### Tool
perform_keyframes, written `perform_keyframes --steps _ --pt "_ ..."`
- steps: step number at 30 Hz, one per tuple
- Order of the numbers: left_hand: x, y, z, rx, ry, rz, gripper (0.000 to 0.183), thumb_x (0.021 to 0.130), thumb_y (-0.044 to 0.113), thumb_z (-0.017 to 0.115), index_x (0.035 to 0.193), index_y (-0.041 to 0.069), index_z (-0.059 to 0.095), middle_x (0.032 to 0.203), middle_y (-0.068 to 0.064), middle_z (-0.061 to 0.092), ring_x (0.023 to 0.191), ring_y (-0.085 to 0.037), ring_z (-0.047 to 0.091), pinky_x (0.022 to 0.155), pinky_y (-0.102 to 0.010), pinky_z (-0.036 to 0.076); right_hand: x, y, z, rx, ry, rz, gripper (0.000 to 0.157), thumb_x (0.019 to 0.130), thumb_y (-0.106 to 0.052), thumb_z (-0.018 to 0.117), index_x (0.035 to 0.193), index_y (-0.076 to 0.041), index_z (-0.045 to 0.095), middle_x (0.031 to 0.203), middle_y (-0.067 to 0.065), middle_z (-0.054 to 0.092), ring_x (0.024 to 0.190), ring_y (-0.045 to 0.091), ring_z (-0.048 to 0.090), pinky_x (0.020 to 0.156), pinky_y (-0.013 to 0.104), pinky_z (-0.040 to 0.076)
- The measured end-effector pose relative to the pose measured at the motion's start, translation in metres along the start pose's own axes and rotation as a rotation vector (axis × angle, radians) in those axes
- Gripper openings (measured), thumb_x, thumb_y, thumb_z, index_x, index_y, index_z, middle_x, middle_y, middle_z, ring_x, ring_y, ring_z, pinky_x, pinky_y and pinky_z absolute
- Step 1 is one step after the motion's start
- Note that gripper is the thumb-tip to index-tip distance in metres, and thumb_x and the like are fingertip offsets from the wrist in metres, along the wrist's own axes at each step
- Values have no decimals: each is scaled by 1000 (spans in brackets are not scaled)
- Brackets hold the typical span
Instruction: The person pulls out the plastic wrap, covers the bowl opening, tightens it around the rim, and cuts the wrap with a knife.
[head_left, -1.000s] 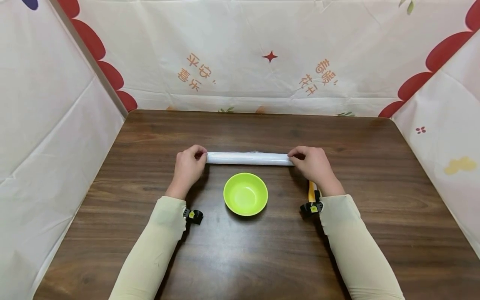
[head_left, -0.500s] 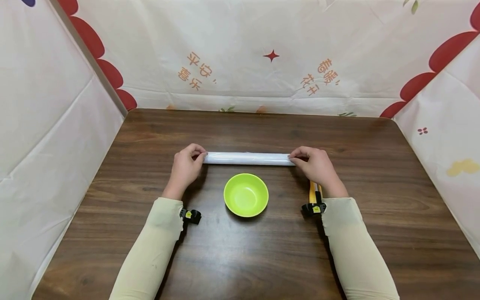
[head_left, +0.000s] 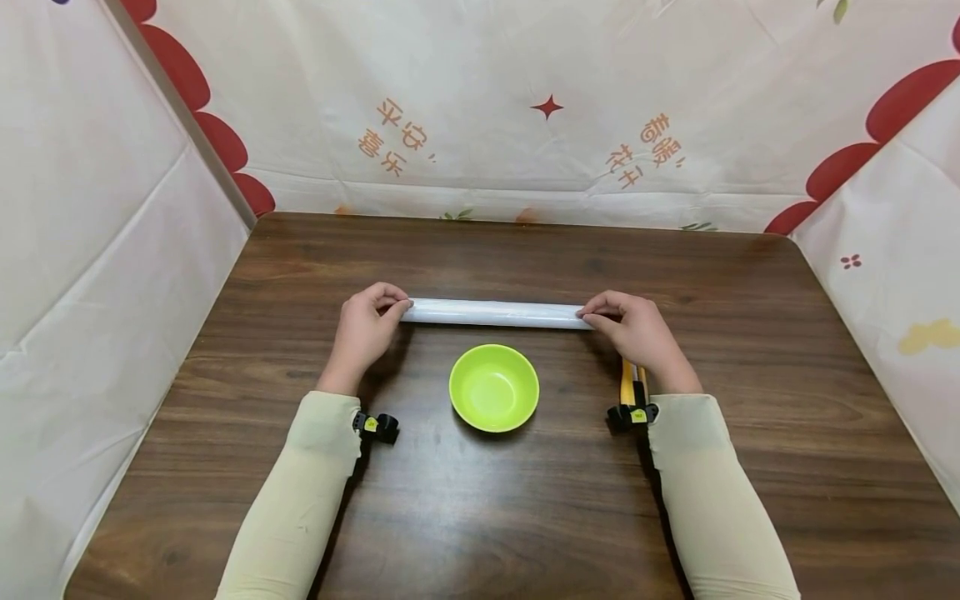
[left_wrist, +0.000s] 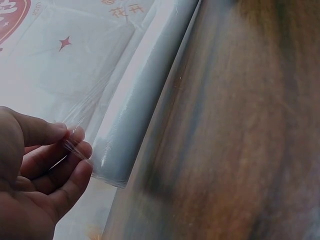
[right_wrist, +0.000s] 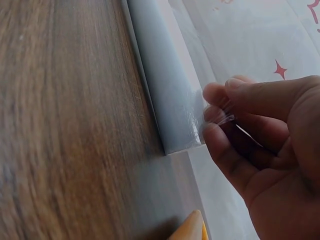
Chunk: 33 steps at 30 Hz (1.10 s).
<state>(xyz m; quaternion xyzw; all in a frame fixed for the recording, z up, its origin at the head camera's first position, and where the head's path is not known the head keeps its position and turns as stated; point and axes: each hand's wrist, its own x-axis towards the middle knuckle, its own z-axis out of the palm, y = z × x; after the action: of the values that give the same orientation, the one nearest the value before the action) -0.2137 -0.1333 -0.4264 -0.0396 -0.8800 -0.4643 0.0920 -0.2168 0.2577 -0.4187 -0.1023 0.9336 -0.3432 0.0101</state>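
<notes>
A roll of clear plastic wrap (head_left: 495,313) lies crosswise on the table, beyond a lime-green bowl (head_left: 494,388). At the roll's left end my left hand (head_left: 366,327) pinches a corner of the thin film (left_wrist: 82,120) between thumb and fingers; in the left wrist view the film stretches from the roll to the fingertips. My right hand (head_left: 633,333) pinches the film's other corner (right_wrist: 222,117) at the right end, where it bunches at the fingertips. The bowl stands upright between the forearms, apart from both hands, with nothing visible in it.
Under the right wrist lies a yellow-orange object (head_left: 628,383), mostly hidden; its tapered tip (right_wrist: 190,227) shows in the right wrist view. The brown wooden table (head_left: 480,517) ends at a printed white cloth backdrop (head_left: 480,108).
My left hand has shifted slightly left and my right hand slightly right, so they are a little farther apart. Both keep their pinch on the film. The bowl stays in place.
</notes>
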Motion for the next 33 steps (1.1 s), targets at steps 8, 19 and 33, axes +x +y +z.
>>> perform_keyframes --steps 8,19,33 --pt "0 1 -5 -12 -17 -2 10 93 20 66 94 10 66 89 -10 75 79 -20 61 71 -31 46 -1 2 -2 52 -26 4 13 96 -32 60 101 -24 69 102 1 72 84 20 61 66 30 47" --pt "0 1 -10 -44 -93 -43 14 94 25 65 96 10 66 94 -12 75 78 -20 57 70 -32 43 0 6 -3 95 -36 16 17 95 -34 60 103 -22 70 105 1 72 93 16 63 72 28 48" --pt "2 -5 -18 -80 -158 -73 14 93 28 66 96 14 66 93 -10 75 66 -20 49 58 -32 37 -1 9 -6 151 -67 5 15 94 -32 62 101 -21 70 104 4 73 86 26 61 62 27 44"
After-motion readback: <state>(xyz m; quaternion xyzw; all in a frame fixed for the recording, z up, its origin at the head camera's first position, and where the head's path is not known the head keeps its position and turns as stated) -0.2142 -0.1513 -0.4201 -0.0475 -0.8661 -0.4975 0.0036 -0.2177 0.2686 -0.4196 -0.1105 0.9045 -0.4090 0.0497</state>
